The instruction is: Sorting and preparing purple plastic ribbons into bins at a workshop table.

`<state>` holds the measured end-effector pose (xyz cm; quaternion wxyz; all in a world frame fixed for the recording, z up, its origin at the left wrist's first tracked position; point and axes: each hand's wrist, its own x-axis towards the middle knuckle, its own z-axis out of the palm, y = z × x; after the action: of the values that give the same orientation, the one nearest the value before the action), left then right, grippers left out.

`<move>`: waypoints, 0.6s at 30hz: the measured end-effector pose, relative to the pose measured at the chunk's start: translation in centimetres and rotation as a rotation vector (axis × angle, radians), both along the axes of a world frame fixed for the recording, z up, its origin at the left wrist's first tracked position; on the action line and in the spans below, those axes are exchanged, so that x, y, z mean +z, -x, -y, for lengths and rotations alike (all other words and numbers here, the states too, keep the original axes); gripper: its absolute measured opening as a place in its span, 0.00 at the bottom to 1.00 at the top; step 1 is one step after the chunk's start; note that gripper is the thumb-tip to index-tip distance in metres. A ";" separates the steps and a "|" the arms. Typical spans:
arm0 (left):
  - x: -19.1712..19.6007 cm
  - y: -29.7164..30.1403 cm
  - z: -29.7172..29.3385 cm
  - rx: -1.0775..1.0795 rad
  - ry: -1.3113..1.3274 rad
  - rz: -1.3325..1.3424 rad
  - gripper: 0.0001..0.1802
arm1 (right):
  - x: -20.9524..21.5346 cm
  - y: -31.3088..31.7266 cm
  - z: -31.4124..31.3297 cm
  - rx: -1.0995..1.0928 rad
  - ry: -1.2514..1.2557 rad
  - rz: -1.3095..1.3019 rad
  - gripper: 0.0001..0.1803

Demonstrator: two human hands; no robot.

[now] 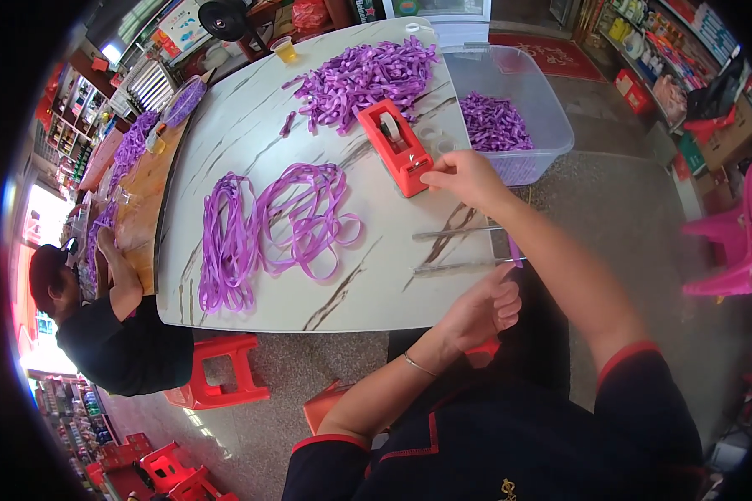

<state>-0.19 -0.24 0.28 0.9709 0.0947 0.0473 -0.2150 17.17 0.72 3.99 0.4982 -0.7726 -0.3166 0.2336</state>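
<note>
Left hand [486,305] at table edge [376,321], right hand [464,177] touching red tape dispenser [395,146]

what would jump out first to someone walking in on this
Purple ribbon everywhere: long loops mid-table, a heap of cut pieces at the far end, more in a clear plastic bin to the right. Next, the red tape dispenser, with the right hand at its near end; the left hand waits at the table's near edge.
</note>
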 end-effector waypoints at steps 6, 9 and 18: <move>-0.1 0.0 0.0 0.015 0.023 -0.006 0.22 | 0.7 -0.1 0.8 -0.063 0.198 0.542 0.10; -0.4 0.2 0.0 -0.001 0.028 -0.004 0.22 | 0.6 -1.6 3.7 0.081 0.154 0.426 0.10; -0.2 0.0 -0.1 0.014 -0.003 0.006 0.21 | 4.6 -1.1 10.6 0.597 0.517 0.115 0.09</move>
<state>-0.20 -0.14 0.11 0.9724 0.0966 0.0452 -0.2077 18.30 -9.91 8.56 0.1788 -0.7583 -0.4854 0.3967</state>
